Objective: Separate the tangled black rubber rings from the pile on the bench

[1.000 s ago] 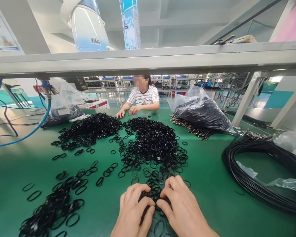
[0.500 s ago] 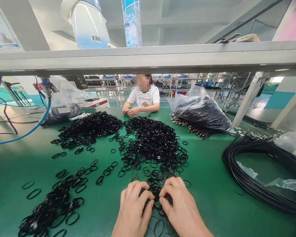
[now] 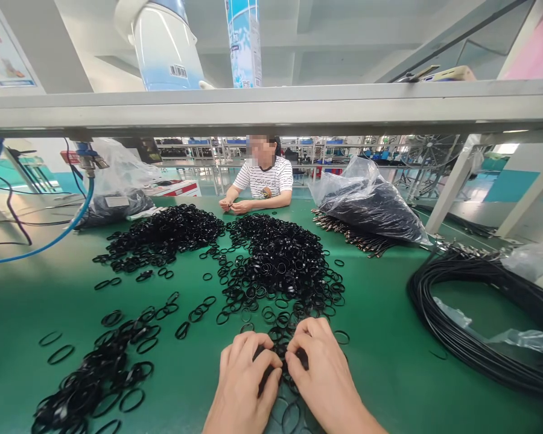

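Observation:
Both hands work low in the middle, at the near edge of a large pile of thin black rings (image 3: 289,259). My left hand (image 3: 247,377) is curled, thumb and index finger pinched together over black rings. Beside it, across a small gap, my right hand (image 3: 323,371) is also curled, its fingertips closed on rings at the same spot. Exactly how many rings each hand grips is hidden by the fingers. Loose rings (image 3: 291,416) lie on the green table (image 3: 375,337) between the wrists.
More black rings lie in a back-left pile (image 3: 172,232) and a near-left heap (image 3: 90,380). Coiled black cables (image 3: 452,337) and a plastic bag (image 3: 366,199) are at right. A blue hose (image 3: 84,211) hangs left. A shelf (image 3: 271,111) crosses above. A person (image 3: 266,178) sits opposite.
My right hand has shifted slightly up and left, closer to my left hand. My left hand stays almost in place. The person opposite has moved their hands slightly left.

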